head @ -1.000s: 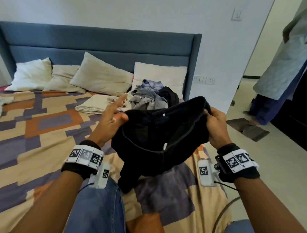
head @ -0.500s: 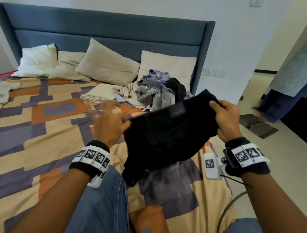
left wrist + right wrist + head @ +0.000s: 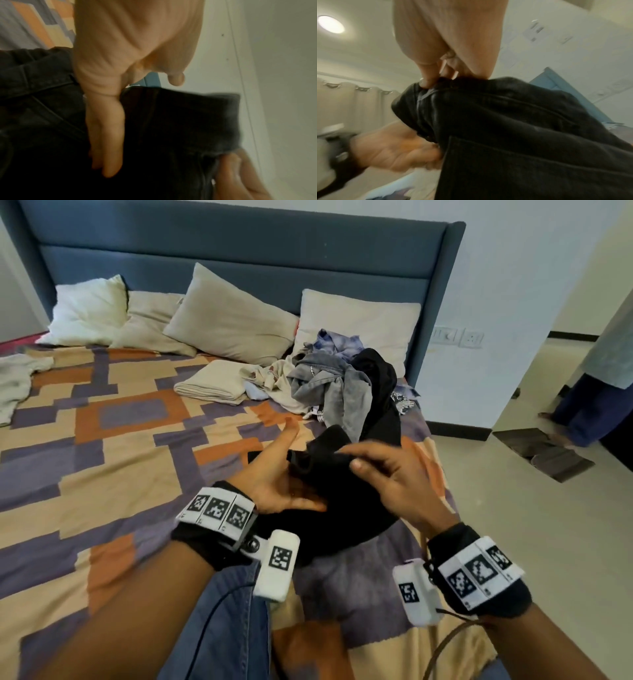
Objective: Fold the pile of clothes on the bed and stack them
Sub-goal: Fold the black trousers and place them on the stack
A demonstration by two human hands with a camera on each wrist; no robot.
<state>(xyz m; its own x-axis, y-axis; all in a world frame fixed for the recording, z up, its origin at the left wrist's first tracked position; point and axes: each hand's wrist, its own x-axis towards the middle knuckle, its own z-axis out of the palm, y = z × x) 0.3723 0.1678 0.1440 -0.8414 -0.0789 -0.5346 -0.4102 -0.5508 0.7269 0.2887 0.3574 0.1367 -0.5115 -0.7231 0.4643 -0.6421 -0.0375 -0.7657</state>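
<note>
A black denim garment (image 3: 346, 522) hangs doubled over between my hands above the bed's near right corner. My left hand (image 3: 274, 479) lies flat against it with straight fingers (image 3: 106, 135) slid along a fold, thumb apart. My right hand (image 3: 387, 474) pinches the waistband edge between thumb and fingers (image 3: 428, 79), close to the left hand. The unfolded pile of clothes (image 3: 335, 381), grey, black and blue, lies by the right pillow. A folded beige cloth (image 3: 212, 385) sits to the pile's left.
The patterned bedspread (image 3: 102, 440) stretches out to the left. Pillows (image 3: 233, 323) lean on the blue headboard (image 3: 239, 244). A white cloth (image 3: 13, 381) lies at the left edge. My denim-clad knee (image 3: 222, 628) is below. A person (image 3: 589, 405) stands in the doorway on the right.
My right hand has swung its side of the black garment leftward to meet the left hand, doubling the garment over. Both hands sit lower, and the left hand's fingers have flattened against the cloth.
</note>
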